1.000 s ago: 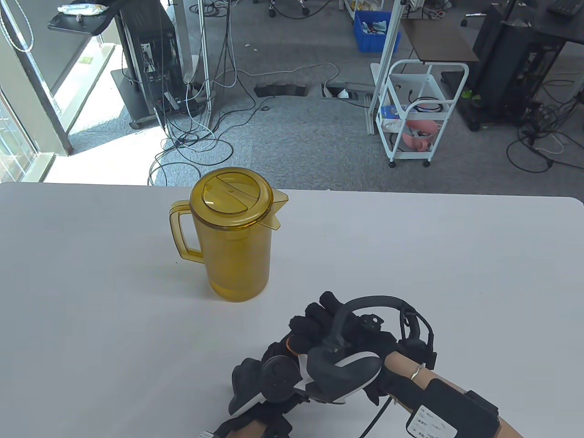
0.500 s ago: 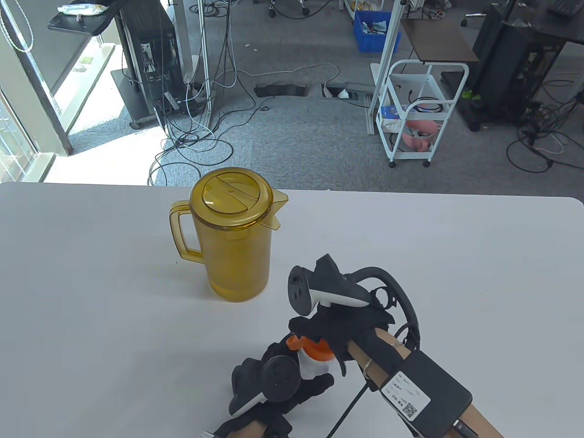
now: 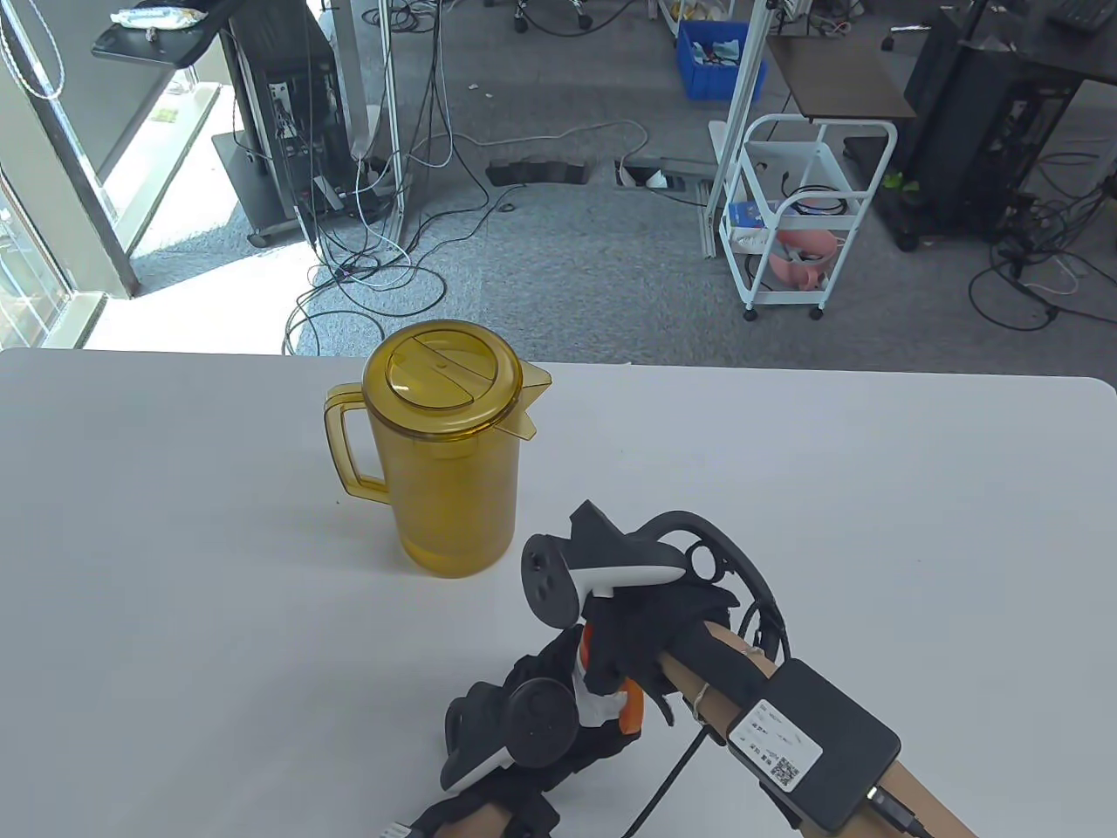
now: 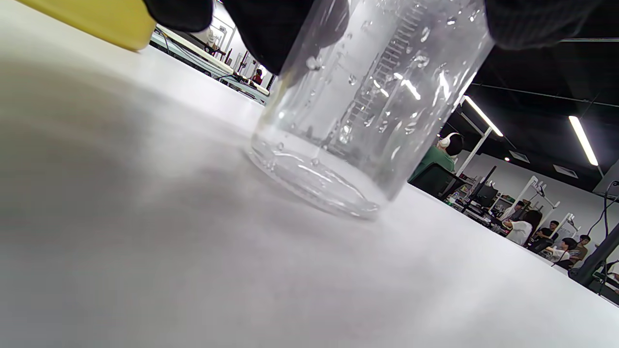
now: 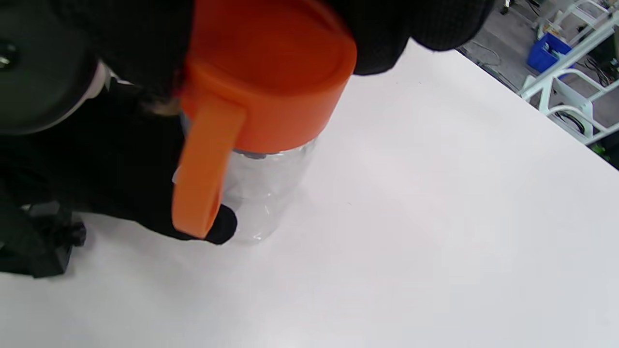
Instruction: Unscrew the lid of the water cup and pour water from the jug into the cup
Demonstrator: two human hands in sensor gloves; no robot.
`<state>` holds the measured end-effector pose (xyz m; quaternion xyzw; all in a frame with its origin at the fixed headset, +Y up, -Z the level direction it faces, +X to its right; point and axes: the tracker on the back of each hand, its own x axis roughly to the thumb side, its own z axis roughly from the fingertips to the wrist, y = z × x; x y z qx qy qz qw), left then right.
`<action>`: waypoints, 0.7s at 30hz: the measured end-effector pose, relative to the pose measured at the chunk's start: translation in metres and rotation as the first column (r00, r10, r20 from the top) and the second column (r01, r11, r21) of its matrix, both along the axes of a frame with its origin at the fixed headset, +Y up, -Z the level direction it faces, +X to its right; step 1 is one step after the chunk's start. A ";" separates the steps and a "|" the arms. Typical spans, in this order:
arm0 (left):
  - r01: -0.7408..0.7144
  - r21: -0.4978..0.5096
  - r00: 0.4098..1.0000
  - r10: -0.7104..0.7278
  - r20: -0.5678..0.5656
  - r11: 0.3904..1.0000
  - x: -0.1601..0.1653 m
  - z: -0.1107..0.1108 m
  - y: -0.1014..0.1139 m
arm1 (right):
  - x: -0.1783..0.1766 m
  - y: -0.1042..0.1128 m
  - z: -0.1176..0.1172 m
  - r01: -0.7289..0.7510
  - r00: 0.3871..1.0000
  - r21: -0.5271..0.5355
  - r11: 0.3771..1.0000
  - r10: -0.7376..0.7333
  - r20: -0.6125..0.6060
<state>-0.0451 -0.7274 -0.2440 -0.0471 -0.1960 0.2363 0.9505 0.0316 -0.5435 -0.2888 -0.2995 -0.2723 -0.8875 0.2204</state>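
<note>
An amber jug [image 3: 441, 445] with its lid on stands upright at mid-table; its handle points left and its spout right. Near the table's front edge stands a clear water cup [image 4: 367, 111] with an orange lid [image 5: 271, 72] and a hanging orange strap [image 5: 205, 179]. My left hand [image 3: 602, 738] grips the cup's body, its fingers [image 4: 285, 29] curled round the wall. My right hand [image 3: 624, 650] comes down from above and grips the lid, which sits on the cup. In the table view only bits of the orange lid [image 3: 630, 707] show between the hands.
The white table [image 3: 873, 489] stretches out to the right of the hands and left of the jug. Beyond the far edge lies an office floor with cables, a white cart [image 3: 803, 218] and a blue bin [image 3: 711, 57].
My right hand has rolled at the wrist while on the lid, swinging its tracker up and to the left. The orange strap has come round toward the front right. The left hand and jug stay put.
</note>
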 end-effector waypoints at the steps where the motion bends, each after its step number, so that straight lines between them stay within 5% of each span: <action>1: 0.001 -0.001 1.000 -0.001 0.000 1.000 0.000 0.000 0.000 | -0.001 -0.001 0.004 -0.024 0.998 0.003 1.000 0.024 -0.051; 7: 0.006 -0.005 1.000 -0.006 0.003 1.000 0.000 0.000 0.000 | -0.009 -0.006 0.026 -0.181 0.950 0.172 0.968 0.217 -0.225; 10: 0.010 -0.004 1.000 -0.010 0.001 1.000 0.000 0.000 0.000 | -0.003 0.009 0.022 -0.085 0.985 0.177 0.980 0.110 -0.133; 15: 0.014 -0.006 1.000 -0.014 0.001 1.000 0.000 0.000 0.000 | 0.017 0.025 0.011 0.008 0.974 0.286 0.958 -0.073 0.216; 21: 0.019 -0.010 1.000 -0.019 0.002 1.000 0.000 0.000 -0.001 | 0.019 -0.001 0.004 -0.100 0.967 0.288 0.953 0.025 0.254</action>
